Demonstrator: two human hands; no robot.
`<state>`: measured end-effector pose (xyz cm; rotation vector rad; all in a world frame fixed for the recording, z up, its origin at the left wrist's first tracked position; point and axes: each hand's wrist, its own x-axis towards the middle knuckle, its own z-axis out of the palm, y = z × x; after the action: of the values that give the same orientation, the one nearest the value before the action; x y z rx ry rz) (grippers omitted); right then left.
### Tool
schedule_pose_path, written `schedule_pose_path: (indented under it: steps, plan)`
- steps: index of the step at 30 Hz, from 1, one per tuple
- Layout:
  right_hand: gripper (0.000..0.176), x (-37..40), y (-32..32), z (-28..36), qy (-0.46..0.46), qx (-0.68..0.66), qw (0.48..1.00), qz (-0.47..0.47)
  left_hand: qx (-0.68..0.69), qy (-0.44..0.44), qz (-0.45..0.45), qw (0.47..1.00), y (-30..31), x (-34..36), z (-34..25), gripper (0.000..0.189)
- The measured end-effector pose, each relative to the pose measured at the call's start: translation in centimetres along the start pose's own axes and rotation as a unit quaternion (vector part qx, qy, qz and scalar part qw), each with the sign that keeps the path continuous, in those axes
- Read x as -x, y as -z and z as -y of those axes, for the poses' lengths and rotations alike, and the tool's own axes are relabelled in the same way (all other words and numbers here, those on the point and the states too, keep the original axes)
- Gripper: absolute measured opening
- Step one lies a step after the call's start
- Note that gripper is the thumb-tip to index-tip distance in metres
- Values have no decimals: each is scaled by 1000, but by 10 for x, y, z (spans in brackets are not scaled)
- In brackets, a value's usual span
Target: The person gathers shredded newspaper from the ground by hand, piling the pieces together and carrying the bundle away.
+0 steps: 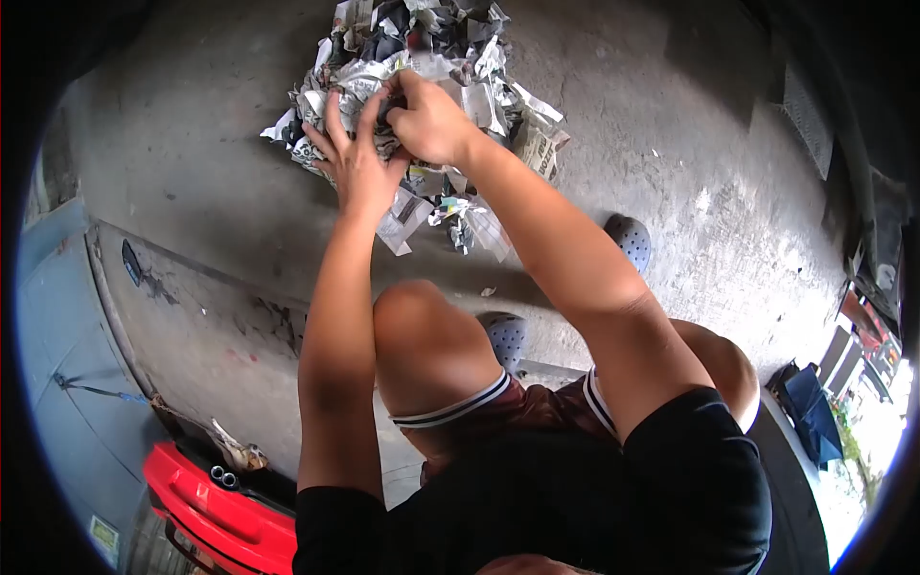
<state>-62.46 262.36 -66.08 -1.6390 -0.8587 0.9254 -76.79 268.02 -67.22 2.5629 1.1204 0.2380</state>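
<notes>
A heap of torn and crumpled newspaper [479,96] lies on the concrete floor at the top centre. My left hand [359,163] rests on the heap's left part with its fingers spread. Just right of it, touching near its fingertips, my right hand [428,123] is closed, its fingers bent down against the paper. What the right fingers hold is hidden. Loose scraps [404,220] and a small crumpled piece [462,220] lie below the hands, at the near edge of the heap.
Grey clogs [630,241] are on my feet, below the heap. A red object [225,513] sits at the lower left beside a light blue door [67,335]. A dark blue item [810,412] is at the right. Concrete floor [192,163] surrounds the heap.
</notes>
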Motion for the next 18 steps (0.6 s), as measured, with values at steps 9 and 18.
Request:
schedule_pose_path:
  steps: [9,18]
  plan:
    - [50,209,-55,-94,14,393,915,94,0,-2,-40,999,-8,-7,6,79]
    - [20,223,-5,-188,-88,208,954,-198,-2,0,-45,999,-8,-2,2,83]
